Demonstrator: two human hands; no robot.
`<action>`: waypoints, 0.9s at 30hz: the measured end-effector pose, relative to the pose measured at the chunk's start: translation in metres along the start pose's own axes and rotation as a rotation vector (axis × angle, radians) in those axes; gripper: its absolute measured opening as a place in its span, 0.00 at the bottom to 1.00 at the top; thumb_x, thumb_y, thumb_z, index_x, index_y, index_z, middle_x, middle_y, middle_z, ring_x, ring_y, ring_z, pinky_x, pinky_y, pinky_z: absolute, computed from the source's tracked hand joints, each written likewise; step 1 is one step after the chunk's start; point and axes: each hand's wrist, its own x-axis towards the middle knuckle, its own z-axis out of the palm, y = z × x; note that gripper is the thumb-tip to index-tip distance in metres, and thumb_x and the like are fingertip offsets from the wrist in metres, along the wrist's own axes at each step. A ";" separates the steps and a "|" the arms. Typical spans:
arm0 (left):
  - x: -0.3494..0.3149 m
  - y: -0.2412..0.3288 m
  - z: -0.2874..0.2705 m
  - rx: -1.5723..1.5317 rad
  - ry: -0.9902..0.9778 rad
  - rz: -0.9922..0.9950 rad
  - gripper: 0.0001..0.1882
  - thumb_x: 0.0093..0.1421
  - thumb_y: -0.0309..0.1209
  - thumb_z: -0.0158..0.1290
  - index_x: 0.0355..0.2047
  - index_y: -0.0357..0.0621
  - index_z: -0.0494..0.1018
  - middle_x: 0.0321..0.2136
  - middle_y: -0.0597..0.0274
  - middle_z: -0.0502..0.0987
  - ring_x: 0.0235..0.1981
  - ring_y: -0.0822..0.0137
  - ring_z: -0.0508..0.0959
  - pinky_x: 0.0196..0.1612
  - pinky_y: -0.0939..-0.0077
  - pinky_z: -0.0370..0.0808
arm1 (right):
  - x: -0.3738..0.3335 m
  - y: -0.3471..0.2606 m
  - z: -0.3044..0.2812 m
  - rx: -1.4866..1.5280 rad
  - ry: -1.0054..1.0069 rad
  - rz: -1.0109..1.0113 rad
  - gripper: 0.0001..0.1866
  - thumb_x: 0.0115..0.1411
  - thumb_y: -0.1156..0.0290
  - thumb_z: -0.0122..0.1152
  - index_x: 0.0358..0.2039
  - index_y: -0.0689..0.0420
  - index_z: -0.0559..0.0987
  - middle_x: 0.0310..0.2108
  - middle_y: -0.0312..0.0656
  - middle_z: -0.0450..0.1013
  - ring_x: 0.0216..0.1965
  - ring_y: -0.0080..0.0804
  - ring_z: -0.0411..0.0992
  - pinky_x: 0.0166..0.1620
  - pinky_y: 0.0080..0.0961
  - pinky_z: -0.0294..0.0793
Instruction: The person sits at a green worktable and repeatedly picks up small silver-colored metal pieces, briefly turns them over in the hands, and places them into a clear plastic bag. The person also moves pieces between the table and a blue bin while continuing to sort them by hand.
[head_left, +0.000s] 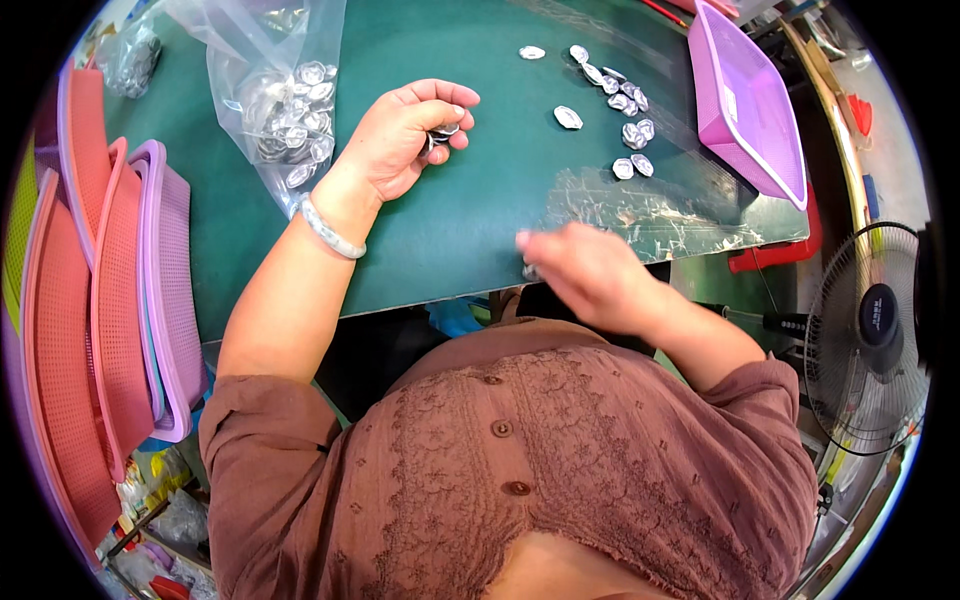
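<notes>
My left hand [415, 135] is curled, palm up, around a few small silver oval pieces [442, 131] with dark undersides. Close to the table's front edge is my right hand [590, 270], its fingers drawn together and partly smeared by motion. A silvery bit [531, 271] shows under its fingertips, too blurred to name. To the left of my left hand, a clear plastic bag [235, 90] lies with many silver oval pieces [295, 125] in it. Loose silver oval pieces [630, 100] lie scattered and in small clusters on the table's far right, with a single oval piece [568, 118] apart from them.
The green table [480, 220] has a worn patch at its right front. A purple plastic basket [750, 110] stands on the right edge. Stacked pink and purple baskets [120, 300] rise at the left. A black fan [870, 320] stands at right; another clear bag [130, 55] lies far left.
</notes>
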 end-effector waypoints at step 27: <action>0.001 0.001 0.000 0.070 0.021 0.023 0.05 0.58 0.32 0.50 0.29 0.44 0.70 0.22 0.67 0.73 0.20 0.79 0.70 0.17 0.91 0.61 | 0.107 0.068 -0.026 1.186 0.175 0.440 0.22 0.59 0.75 0.50 0.54 0.64 0.61 0.32 0.42 0.73 0.28 0.23 0.71 0.32 0.19 0.72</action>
